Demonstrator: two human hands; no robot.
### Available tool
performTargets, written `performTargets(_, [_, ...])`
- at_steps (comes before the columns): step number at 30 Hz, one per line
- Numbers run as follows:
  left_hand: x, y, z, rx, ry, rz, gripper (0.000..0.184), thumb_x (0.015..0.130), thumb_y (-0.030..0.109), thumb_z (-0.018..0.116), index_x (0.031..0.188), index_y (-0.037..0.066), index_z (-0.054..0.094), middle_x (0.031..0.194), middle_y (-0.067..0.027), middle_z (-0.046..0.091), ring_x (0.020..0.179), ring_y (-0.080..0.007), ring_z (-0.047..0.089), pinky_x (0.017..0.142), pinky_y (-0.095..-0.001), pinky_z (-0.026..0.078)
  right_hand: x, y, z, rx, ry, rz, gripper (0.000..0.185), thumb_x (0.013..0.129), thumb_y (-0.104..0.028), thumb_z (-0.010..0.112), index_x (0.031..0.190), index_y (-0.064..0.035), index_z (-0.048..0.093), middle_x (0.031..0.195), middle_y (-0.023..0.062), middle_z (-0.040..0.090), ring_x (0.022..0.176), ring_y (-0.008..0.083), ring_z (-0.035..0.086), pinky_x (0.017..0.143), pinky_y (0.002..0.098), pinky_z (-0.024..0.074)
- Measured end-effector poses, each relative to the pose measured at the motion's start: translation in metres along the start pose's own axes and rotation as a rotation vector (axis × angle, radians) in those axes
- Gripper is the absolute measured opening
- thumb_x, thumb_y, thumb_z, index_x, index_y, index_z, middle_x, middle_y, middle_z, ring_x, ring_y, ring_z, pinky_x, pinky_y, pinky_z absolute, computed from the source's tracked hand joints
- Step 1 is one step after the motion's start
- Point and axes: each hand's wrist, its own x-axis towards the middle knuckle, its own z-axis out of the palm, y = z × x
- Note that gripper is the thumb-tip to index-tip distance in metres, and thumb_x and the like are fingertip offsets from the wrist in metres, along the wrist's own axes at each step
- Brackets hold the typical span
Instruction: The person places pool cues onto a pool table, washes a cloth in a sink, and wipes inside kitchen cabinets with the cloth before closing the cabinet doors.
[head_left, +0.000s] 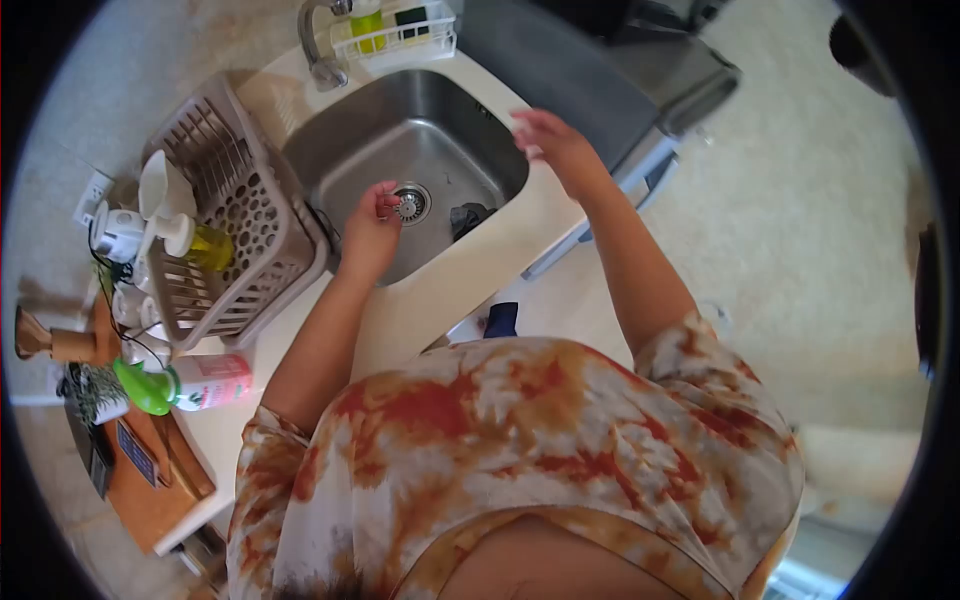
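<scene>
Above the near left part of the steel sink (350, 165) hangs my left hand (372, 232), its fingers loosely bent with nothing visible in them. My right hand (558, 150) is over the sink's right rim, fingers apart and slightly blurred, also without anything visible in it. Between the hands, in the basin, are the drain strainer (411, 203) and a dark crumpled cloth-like thing (468, 220) by the near wall. The curved metal tap (318, 60) stands at the sink's far left corner.
Left of the sink stands a grey-brown plastic dish rack (285, 255) holding a yellow-green pump bottle (210, 247). A spray bottle (210, 382) with a green head lies nearer me. A white wire caddy (430, 45) sits behind the basin. A dark grey surface (560, 70) adjoins the counter at right.
</scene>
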Motion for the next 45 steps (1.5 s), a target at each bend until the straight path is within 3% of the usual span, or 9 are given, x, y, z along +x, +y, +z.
performTargets(7, [0.072, -0.026, 0.081, 0.751, -0.747, -0.387, 0.057, 0.075, 0.039, 0.071, 0.117, 0.003, 0.058, 0.109, -0.0148, 0.064, 0.100, -0.0210, 0.062, 0.081, -0.0283, 0.050, 0.234, -0.006, 0.112, -0.044, -0.451, 0.073, 0.051, 0.094, -0.032, 0.049, 0.142, -0.0200, 0.036, 0.121, 0.0094, 0.052, 0.105, 0.0215, 0.053, 0.086, 0.0354, 0.0460])
performTargets(9, [0.087, -0.014, 0.106, 0.716, -0.936, -0.858, 0.062, 0.072, 0.047, 0.070, 0.115, 0.003, 0.061, 0.113, -0.0172, 0.063, 0.102, -0.0259, 0.062, 0.084, -0.0338, 0.050, 0.268, 0.003, 0.147, -0.005, -0.487, 0.091, 0.051, 0.095, -0.030, 0.047, 0.144, -0.0256, 0.032, 0.117, 0.0096, 0.053, 0.100, 0.0222, 0.056, 0.080, 0.0361, 0.0492])
performTargets(17, [0.095, -0.084, 0.134, 0.655, -0.572, -0.507, 0.061, 0.074, 0.044, 0.065, 0.112, -0.004, 0.056, 0.114, -0.0225, 0.060, 0.106, -0.0350, 0.059, 0.090, -0.0390, 0.046, 0.306, 0.002, 0.198, 0.300, -0.477, 0.148, 0.053, 0.089, -0.002, 0.042, 0.140, -0.0117, 0.037, 0.118, 0.0136, 0.053, 0.073, 0.0252, 0.064, 0.050, 0.0311, 0.0546])
performTargets(24, [0.165, -0.044, 0.060, -0.681, 0.406, -0.659, 0.059, 0.084, 0.027, 0.062, 0.129, -0.004, 0.041, 0.112, -0.0117, 0.061, 0.099, -0.0218, 0.060, 0.084, -0.0346, 0.049, 0.327, -0.008, 0.212, 0.219, -0.436, 0.182, 0.032, 0.086, -0.007, 0.056, 0.117, -0.0028, 0.046, 0.084, 0.0133, 0.063, 0.064, 0.0225, 0.065, 0.052, 0.0306, 0.0519])
performTargets(32, [0.192, -0.066, 0.007, -0.656, 0.242, -0.661, 0.030, 0.080, -0.001, 0.065, 0.108, 0.005, 0.057, 0.097, -0.0048, 0.064, 0.081, -0.0145, 0.062, 0.067, -0.0257, 0.047, 0.284, -0.028, 0.150, 0.001, -0.956, 0.280, 0.025, 0.083, -0.004, 0.053, 0.107, 0.0013, 0.061, 0.094, 0.0118, 0.063, 0.080, 0.0177, 0.063, 0.069, 0.0258, 0.0533])
performTargets(37, [0.199, -0.089, 0.001, -0.408, 0.365, -0.827, 0.016, 0.077, 0.006, 0.070, 0.091, 0.003, 0.062, 0.074, -0.0034, 0.060, 0.061, -0.0137, 0.055, 0.051, -0.0284, 0.039, 0.278, -0.005, 0.165, -0.324, -1.072, 0.173, 0.018, 0.082, -0.008, 0.053, 0.091, -0.0024, 0.068, 0.084, 0.0068, 0.065, 0.071, 0.0130, 0.061, 0.063, 0.0250, 0.0498])
performTargets(40, [0.192, -0.063, 0.002, -0.172, 0.324, -1.046, 0.008, 0.081, 0.011, 0.067, 0.086, 0.006, 0.062, 0.070, -0.0009, 0.056, 0.057, -0.0120, 0.049, 0.046, -0.0292, 0.032, 0.284, 0.003, 0.175, -0.980, -1.295, -0.620, 0.012, 0.076, -0.012, 0.057, 0.072, -0.0082, 0.067, 0.061, 0.0001, 0.057, 0.054, 0.0094, 0.049, 0.053, 0.0271, 0.0408])
performTargets(44, [0.195, -0.075, 0.006, -0.092, 0.355, -0.956, 0.015, 0.085, 0.023, 0.060, 0.079, 0.010, 0.063, 0.062, -0.0013, 0.055, 0.055, -0.0150, 0.053, 0.046, -0.0334, 0.041, 0.279, 0.005, 0.173, -0.780, -1.253, -0.535, 0.018, 0.076, -0.008, 0.055, 0.088, -0.0056, 0.068, 0.069, 0.0012, 0.060, 0.058, 0.0106, 0.054, 0.057, 0.0271, 0.0454])
performTargets(45, [0.200, -0.069, 0.001, 0.330, 0.096, -0.914, 0.016, 0.082, 0.022, 0.061, 0.080, 0.008, 0.066, 0.071, -0.0060, 0.062, 0.063, -0.0192, 0.060, 0.051, -0.0366, 0.045, 0.285, 0.017, 0.171, -0.572, -1.194, -0.409, 0.024, 0.076, -0.007, 0.054, 0.096, -0.0048, 0.068, 0.075, 0.0021, 0.063, 0.060, 0.0110, 0.056, 0.059, 0.0273, 0.0476])
